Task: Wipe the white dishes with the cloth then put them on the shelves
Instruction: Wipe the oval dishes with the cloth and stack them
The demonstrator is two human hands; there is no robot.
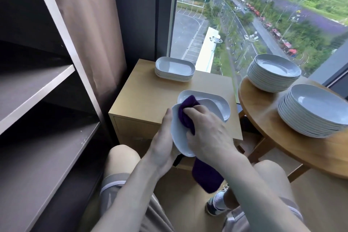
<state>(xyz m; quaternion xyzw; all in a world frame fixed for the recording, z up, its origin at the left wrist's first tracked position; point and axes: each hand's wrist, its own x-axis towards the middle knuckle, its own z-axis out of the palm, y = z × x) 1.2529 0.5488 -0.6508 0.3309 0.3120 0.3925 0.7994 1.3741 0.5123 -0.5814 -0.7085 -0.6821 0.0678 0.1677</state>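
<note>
Dish being wiped, near centre.
Left hand (162,143) grips the tilted white dish (178,137) by its left rim; right hand (207,133), fingers curled, clutches the purple cloth (185,115) against it.

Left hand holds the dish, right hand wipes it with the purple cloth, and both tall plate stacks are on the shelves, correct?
No. The head view shows the far plate stack and the near plate stack on the round table, not on the shelves. The rest holds: the left hand holds the dish and the right hand wipes it with the purple cloth.
</note>
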